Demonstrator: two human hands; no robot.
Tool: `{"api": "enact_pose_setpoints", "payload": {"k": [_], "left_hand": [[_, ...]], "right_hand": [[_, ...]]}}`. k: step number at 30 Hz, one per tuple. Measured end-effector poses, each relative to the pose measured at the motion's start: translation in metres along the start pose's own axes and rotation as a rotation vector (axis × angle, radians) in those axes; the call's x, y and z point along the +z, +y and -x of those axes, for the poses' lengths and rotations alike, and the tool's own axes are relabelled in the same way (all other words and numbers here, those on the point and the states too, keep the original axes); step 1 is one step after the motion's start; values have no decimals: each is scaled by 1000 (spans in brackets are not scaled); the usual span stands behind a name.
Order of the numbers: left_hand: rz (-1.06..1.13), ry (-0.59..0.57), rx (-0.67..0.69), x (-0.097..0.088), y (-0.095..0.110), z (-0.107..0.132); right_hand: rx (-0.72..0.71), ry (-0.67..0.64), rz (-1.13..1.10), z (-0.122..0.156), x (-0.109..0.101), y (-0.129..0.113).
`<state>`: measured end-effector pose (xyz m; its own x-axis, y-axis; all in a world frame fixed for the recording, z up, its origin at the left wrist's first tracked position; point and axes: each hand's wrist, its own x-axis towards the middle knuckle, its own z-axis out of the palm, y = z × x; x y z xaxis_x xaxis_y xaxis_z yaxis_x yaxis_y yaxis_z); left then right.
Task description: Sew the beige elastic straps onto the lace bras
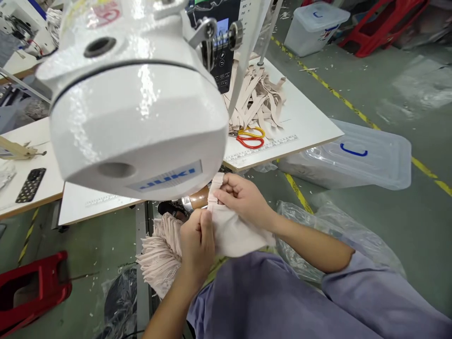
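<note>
The left hand and right hand both pinch the cloth near the machine, maybe to keep its bunchy edge straight.

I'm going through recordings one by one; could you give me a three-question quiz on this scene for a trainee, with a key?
1. What do the left hand and right hand both hold?
2. True or false: the scissors lie on the white tabletop.
3. What colour is the handle on the translucent box beside that tabletop? (a) red (b) blue (c) yellow

Key:
1. A pale pink piece of cloth with a gathered edge.
2. True.
3. b
</note>
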<state>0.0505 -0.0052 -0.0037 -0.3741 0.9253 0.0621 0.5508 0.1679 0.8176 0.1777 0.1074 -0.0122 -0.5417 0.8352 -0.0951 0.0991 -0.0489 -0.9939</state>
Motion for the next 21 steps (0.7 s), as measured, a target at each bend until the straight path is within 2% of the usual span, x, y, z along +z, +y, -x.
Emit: {"api": "enact_pose_setpoints", "payload": {"k": [2,5,7,11,17,21], "left_hand": [[-165,69,79,-3,-9,1],[-379,167,270,-8,-22,-2],[-468,192,363,-11,-25,-6],[-527,197,382,-16,-24,-14],[-582,199,366,-19,-21,-18],[-586,191,363,-19,-21,-19]], "right_hand": [[-39,4,58,-16,-3,-2],[-118,-31,157,-37,-5,-5],[-176,-59,213,-48,-5,-8],[-248,-68,292,-63,-2,-14],[-224,-78,394,-72,-1,-16],[-215,-86,380,-73,-1,-19]]}}
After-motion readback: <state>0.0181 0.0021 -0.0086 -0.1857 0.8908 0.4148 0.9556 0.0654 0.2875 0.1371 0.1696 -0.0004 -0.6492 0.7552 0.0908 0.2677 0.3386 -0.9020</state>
